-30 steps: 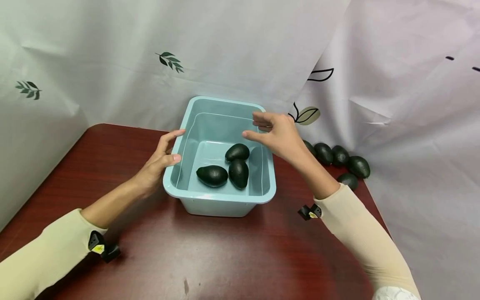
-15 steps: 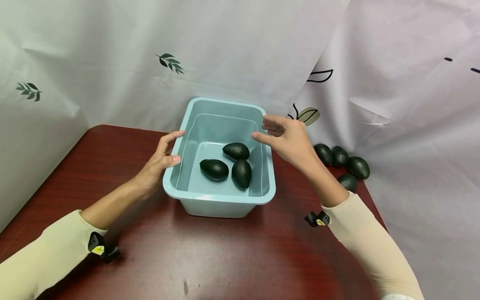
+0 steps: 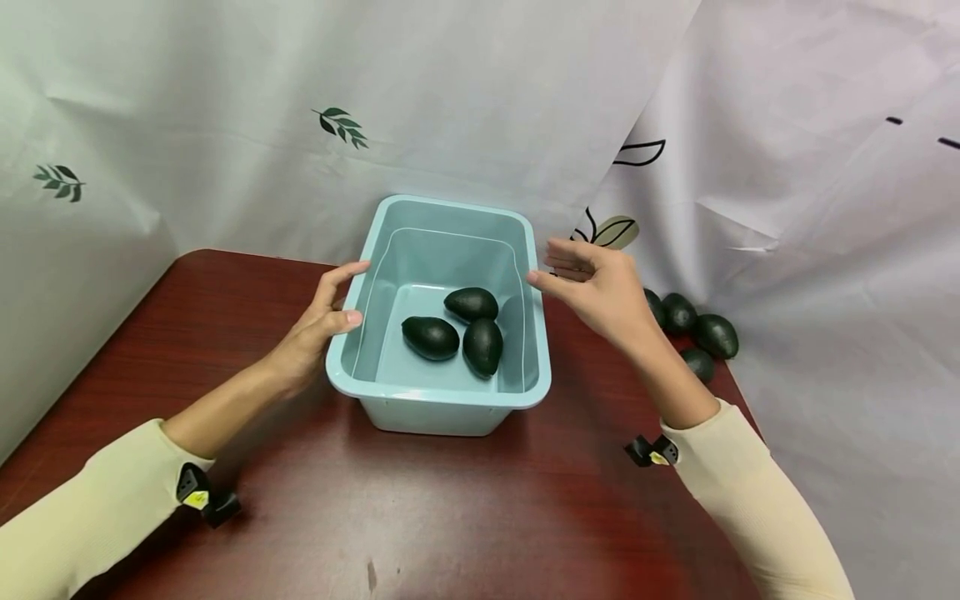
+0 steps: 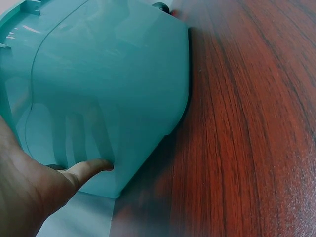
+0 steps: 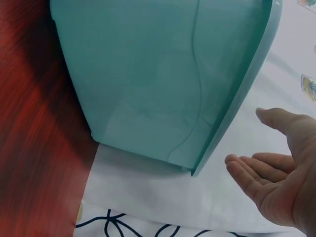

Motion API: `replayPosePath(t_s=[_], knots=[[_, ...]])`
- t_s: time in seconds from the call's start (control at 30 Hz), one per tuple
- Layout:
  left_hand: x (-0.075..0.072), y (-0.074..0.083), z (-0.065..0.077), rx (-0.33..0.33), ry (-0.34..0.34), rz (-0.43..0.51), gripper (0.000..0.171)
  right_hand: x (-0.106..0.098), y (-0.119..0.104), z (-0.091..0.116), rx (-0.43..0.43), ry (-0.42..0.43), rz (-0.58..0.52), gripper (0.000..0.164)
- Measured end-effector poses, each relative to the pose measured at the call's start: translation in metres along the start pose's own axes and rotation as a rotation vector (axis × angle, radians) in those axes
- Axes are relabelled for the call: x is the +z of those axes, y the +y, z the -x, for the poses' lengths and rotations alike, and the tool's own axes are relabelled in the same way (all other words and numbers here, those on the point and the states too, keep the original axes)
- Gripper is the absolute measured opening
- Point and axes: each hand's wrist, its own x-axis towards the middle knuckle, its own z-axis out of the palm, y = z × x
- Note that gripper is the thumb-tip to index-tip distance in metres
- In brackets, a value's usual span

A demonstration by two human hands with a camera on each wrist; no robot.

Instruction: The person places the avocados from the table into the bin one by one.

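A light blue plastic tub (image 3: 438, 393) stands on the table with three dark green avocados in it: one at left (image 3: 431, 338), one farther back (image 3: 471, 304), one in front at right (image 3: 483, 347). My left hand (image 3: 300, 342) rests against the tub's left side, thumb and index fingertip right at the rim. In the left wrist view that hand (image 4: 39, 182) touches the outer wall (image 4: 113, 74) with one extended finger. On the other side, my right hand (image 3: 607, 292) hovers by the right rim, fingers loosely extended, nothing held. The right wrist view shows this hand (image 5: 281, 173) apart from the rim.
Several more avocados (image 3: 680, 314) lie on the dark red wooden table (image 3: 465, 508) near its right edge, partly behind the right arm. A pale patterned cloth (image 3: 247, 125) hangs close behind the tub and along the sides.
My right hand has moved from over the tub out to its right rim. The avocados inside rolled slightly, then settled. The left hand stays at the rim.
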Motion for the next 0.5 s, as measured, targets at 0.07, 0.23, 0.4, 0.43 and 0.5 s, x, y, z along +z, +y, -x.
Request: replayPosePath(t_s=[0.07, 0.23, 0.4, 0.43, 0.5], knots=[[0.0, 0.0, 0.0, -0.003, 0.004, 0.0, 0.069, -0.002, 0.002, 0.003, 0.002, 0.003, -0.002, 0.063], [0.001, 0.001, -0.001, -0.009, 0.009, -0.005, 0.069, -0.006, 0.009, 0.009, 0.017, 0.015, -0.013, 0.062], [0.0, 0.0, -0.001, -0.008, 0.007, 0.001, 0.069, -0.01, 0.015, 0.016, 0.047, 0.031, -0.032, 0.058], [0.0, 0.0, -0.001, -0.009, 0.007, 0.001, 0.069, -0.011, 0.016, 0.017, 0.051, 0.034, -0.034, 0.058], [0.001, 0.001, -0.001, -0.011, 0.008, -0.001, 0.069, -0.012, 0.019, 0.019, 0.051, 0.038, -0.037, 0.057]])
